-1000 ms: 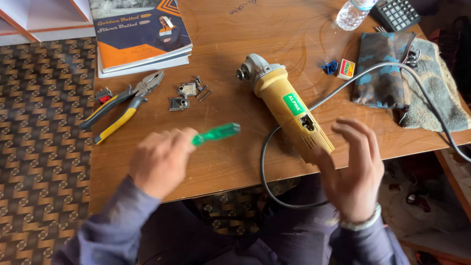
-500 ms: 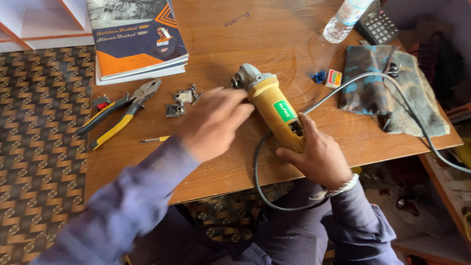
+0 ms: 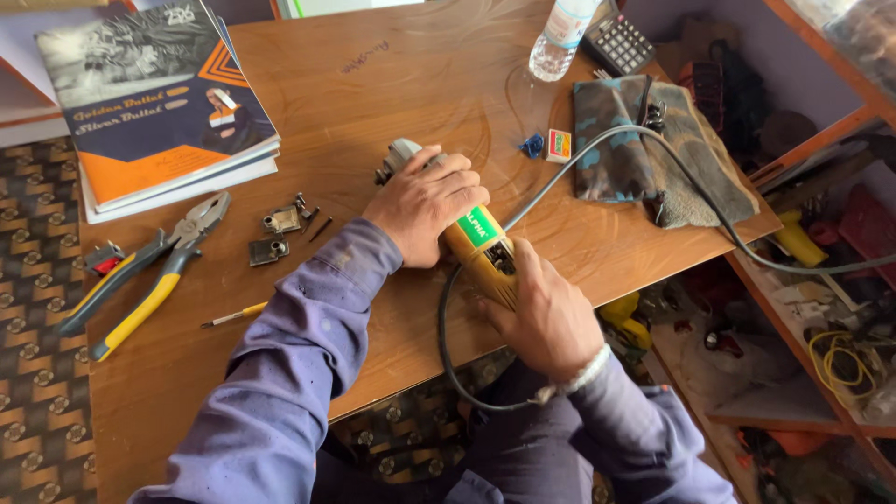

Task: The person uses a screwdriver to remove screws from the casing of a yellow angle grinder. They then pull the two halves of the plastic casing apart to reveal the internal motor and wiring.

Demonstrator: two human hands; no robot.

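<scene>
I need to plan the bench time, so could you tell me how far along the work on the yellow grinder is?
Done: small metal parts and screws lie loose on the table beside the pliers.
In hand: the left hand grips the front of the angle grinder, and the right hand holds its rear by the cable.
Left: those parts are not yet back on, and the small screwdriver lies unused.

Bright, even daylight washes over the wooden table (image 3: 373, 84), and a pale sheen glares off its far edge. Shadows stay soft and short under the left hand (image 3: 425, 203) and the pliers (image 3: 149, 271). Focus is crisp mid-table; the cluttered shelves (image 3: 821, 308) past the right edge sit dimmer, slightly stretched.
</scene>
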